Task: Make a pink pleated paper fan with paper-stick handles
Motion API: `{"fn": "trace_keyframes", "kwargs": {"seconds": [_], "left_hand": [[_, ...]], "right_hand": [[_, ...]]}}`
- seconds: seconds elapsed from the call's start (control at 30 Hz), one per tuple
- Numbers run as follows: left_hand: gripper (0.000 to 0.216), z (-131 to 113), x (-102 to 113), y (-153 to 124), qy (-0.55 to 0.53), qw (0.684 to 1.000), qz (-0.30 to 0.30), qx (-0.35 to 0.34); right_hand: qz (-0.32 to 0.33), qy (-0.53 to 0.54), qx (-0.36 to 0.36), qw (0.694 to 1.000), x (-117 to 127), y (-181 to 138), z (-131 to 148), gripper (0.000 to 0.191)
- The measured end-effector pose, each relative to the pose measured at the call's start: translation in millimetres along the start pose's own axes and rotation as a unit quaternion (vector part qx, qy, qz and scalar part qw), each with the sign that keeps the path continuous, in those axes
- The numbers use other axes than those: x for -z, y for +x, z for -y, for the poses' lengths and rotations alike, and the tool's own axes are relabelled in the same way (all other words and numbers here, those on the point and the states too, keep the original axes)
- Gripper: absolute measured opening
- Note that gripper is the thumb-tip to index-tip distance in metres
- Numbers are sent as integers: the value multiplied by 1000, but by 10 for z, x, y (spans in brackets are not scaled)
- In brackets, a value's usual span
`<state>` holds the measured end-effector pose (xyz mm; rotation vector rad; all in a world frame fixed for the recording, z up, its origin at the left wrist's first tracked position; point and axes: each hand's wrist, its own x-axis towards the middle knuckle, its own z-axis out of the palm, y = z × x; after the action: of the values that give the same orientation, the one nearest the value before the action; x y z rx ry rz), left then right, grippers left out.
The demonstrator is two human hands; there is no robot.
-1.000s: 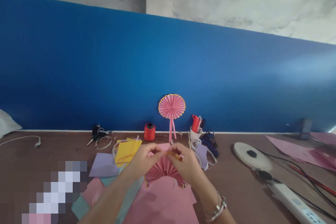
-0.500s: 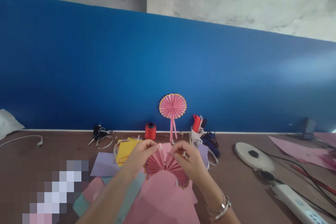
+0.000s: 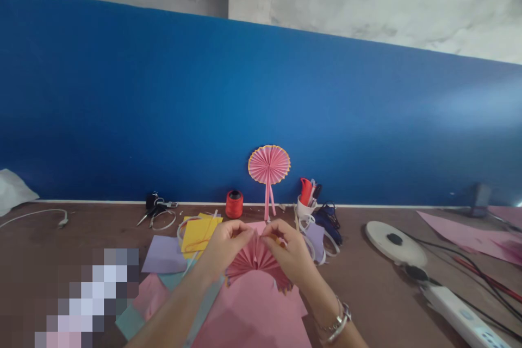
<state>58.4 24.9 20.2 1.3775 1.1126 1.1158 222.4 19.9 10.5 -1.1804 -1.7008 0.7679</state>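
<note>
Both my hands hold a pleated pink paper fan (image 3: pixel 256 261) above a large pink sheet (image 3: pixel 253 315) on the brown table. My left hand (image 3: pixel 225 244) pinches the fan's upper left edge with closed fingers. My right hand (image 3: pixel 286 253), with a bracelet at the wrist, pinches the upper right edge; something small and yellow shows at its fingertips. The two pinches nearly meet at the fan's top centre. A finished pink fan on a stick (image 3: pixel 268 166) stands against the blue wall behind.
Yellow paper (image 3: pixel 199 232), lilac paper (image 3: pixel 163 255), a red thread spool (image 3: pixel 234 204), scissors (image 3: pixel 153 213), a white cup of pens (image 3: pixel 306 201), a round white lamp base (image 3: pixel 392 242) and a power strip (image 3: pixel 460 318) lie around. Pink sheets (image 3: pixel 468 234) rest at far right.
My hands spread the fan apart half a second ago, then brought its top edges back together near the centre. The view shifted only slightly.
</note>
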Motion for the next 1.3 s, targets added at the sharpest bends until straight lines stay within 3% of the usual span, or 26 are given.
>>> {"fn": "trace_keyframes", "kwargs": {"seconds": [0.5, 0.73, 1.3], "left_hand": [[20, 41, -12, 1, 36, 999, -3, -35], [18, 49, -30, 11, 18, 999, 27, -35], [19, -6, -39, -17, 13, 1000, -3, -18]], "right_hand": [[6, 15, -30, 999, 19, 7, 34, 5], [0, 35, -45, 998, 8, 13, 41, 12], [-1, 24, -39, 999, 19, 2, 65, 10]]}}
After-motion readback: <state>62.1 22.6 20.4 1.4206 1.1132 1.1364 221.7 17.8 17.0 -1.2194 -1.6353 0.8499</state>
